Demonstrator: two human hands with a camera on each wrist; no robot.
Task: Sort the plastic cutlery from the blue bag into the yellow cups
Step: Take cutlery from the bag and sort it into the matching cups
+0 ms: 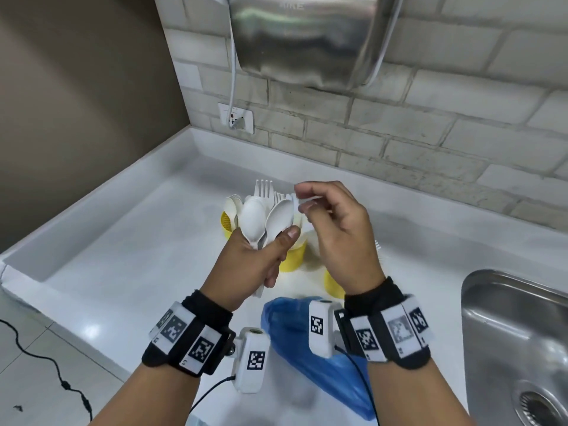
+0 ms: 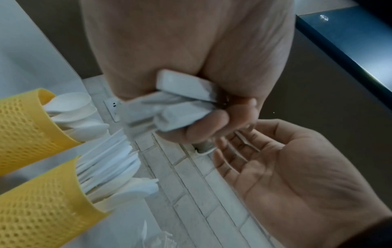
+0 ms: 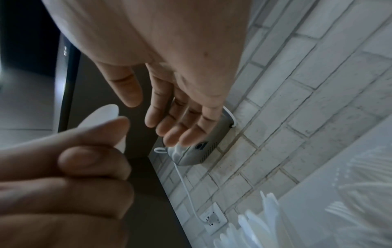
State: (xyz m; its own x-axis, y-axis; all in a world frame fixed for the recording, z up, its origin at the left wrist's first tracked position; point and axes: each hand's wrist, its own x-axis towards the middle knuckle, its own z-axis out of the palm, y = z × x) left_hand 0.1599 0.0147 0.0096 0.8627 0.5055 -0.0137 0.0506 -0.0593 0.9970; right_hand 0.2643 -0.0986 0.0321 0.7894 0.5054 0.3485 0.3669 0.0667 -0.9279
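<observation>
My left hand (image 1: pixel 270 244) grips a bundle of white plastic spoons (image 1: pixel 264 218) by their handles (image 2: pixel 180 104), bowls up, above the counter. My right hand (image 1: pixel 310 201) hovers just right of the spoon bowls, its fingers (image 3: pixel 169 117) relaxed and holding nothing. Behind the hands stand yellow mesh cups: a left cup (image 1: pixel 226 224) with spoons, a middle cup (image 1: pixel 293 258) with forks and other cutlery, and a right cup (image 1: pixel 333 284) mostly hidden by my right wrist. In the left wrist view, two of the cups (image 2: pixel 23 120) (image 2: pixel 42 209) are full of white cutlery. The blue bag (image 1: pixel 295 330) lies crumpled near the front edge.
A steel sink (image 1: pixel 516 333) is set into the white counter (image 1: pixel 138 256) at the right. A metal hand dryer (image 1: pixel 307 41) hangs on the brick wall, its cable plugged into a socket (image 1: pixel 236 118). A black cable (image 1: pixel 46 361) lies on the floor at the left.
</observation>
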